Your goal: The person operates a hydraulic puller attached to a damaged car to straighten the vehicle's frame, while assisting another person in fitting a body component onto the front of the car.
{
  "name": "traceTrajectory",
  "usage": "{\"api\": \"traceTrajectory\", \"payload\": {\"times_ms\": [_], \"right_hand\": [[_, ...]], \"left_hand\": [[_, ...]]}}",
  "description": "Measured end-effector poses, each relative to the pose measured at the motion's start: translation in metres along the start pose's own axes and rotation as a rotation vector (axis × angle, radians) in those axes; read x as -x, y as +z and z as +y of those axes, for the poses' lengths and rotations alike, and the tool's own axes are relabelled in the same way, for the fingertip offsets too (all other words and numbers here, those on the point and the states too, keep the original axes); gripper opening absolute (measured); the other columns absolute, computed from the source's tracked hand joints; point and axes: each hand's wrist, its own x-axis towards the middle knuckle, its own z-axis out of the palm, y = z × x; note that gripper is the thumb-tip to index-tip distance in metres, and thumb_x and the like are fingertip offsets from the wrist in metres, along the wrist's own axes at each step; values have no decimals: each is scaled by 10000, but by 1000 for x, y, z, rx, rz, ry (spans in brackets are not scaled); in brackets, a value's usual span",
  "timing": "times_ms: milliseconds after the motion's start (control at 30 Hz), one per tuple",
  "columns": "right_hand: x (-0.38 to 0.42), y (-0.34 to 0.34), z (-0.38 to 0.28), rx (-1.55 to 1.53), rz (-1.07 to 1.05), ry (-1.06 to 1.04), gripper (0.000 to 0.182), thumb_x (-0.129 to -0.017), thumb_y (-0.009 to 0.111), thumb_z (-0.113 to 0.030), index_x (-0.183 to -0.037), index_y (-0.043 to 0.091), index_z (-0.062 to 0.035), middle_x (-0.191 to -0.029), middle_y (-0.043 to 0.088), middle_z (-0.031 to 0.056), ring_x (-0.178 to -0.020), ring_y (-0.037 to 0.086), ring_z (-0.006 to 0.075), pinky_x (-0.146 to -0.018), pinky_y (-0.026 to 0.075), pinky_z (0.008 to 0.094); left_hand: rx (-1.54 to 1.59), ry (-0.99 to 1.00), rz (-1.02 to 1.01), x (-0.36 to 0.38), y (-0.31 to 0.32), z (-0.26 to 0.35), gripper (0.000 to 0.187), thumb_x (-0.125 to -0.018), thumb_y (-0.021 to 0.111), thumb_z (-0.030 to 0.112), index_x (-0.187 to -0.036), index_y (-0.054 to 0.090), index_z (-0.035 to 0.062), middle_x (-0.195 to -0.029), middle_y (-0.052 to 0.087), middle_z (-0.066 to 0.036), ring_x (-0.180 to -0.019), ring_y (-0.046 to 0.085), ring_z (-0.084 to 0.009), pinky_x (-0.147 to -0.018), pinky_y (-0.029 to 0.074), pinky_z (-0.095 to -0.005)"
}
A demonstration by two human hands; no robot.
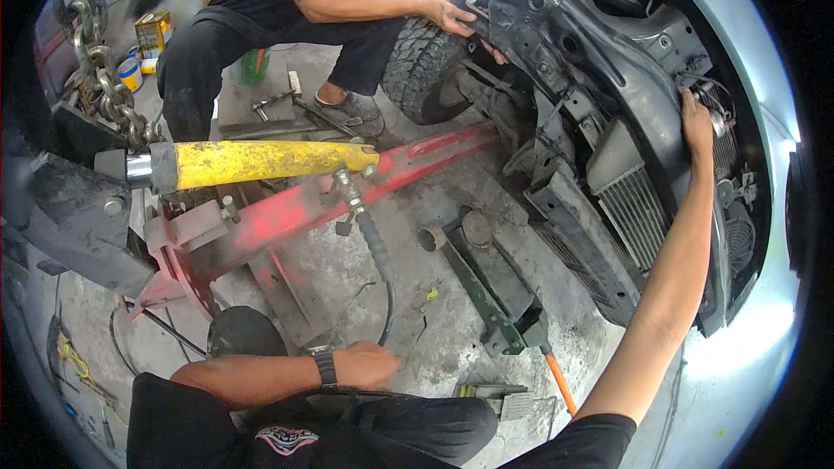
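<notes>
My right arm stretches up to the car's stripped front end, where my right hand (697,126) grips the edge of a dark metal crossbar (643,113). Its fingers wrap out of sight behind the bar. A finned radiator (632,213) sits just left of that forearm. Low in the view, my left hand (369,366) is curled like a fist near my knee, with a watch (325,368) on the wrist; nothing shows in it. A black hose (379,260) runs down close to this hand from a yellow hydraulic ram (274,164).
A red steel beam (287,217) crosses the floor below the ram. A green floor jack (491,287) with an orange handle lies under the front end. Opposite, a co-worker's hand (447,16) holds a part above the tyre (426,65). A heavy chain (100,61) hangs at left.
</notes>
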Motion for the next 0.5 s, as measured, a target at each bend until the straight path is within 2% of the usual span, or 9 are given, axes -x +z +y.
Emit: {"api": "traceTrajectory", "payload": {"times_ms": [133, 233, 333, 500], "right_hand": [[-4, 4, 7, -74, 33, 44, 583, -921, 361, -442, -1003, 585, 90, -1038, 565, 331, -1046, 526, 457, -899, 390, 426], [-4, 6, 7, -125, 19, 78, 591, -920, 366, -449, -997, 585, 95, -1023, 569, 335, -1034, 537, 452, -894, 394, 416], [-10, 10, 17, -101, 54, 3, 605, -922, 369, -460, -960, 589, 102, -982, 571, 346, -1000, 547, 456, -873, 403, 418], [-8, 6, 17, -62, 35, 6, 589, -925, 380, -451, -899, 591, 99, -920, 569, 348, -952, 539, 483, -838, 405, 450]], "left_hand": [[-31, 7, -80, -2, 1, -2, 384, -783, 643, 234, -974, 513, -72, -759, 611, -234, -776, 611, -419, -640, 496, -480], [-22, 55, 55, 3, 1, 1, 366, -785, 642, 237, -948, 520, -67, -739, 608, -232, -769, 610, -424, -633, 492, -487], [-26, -40, -127, -4, -5, 4, 365, -785, 644, 240, -938, 518, -67, -731, 608, -234, -768, 610, -425, -627, 490, -490], [5, -3, -85, 0, -14, 8, 371, -787, 645, 236, -938, 504, -72, -740, 607, -242, -774, 606, -431, -633, 487, -490]]}}
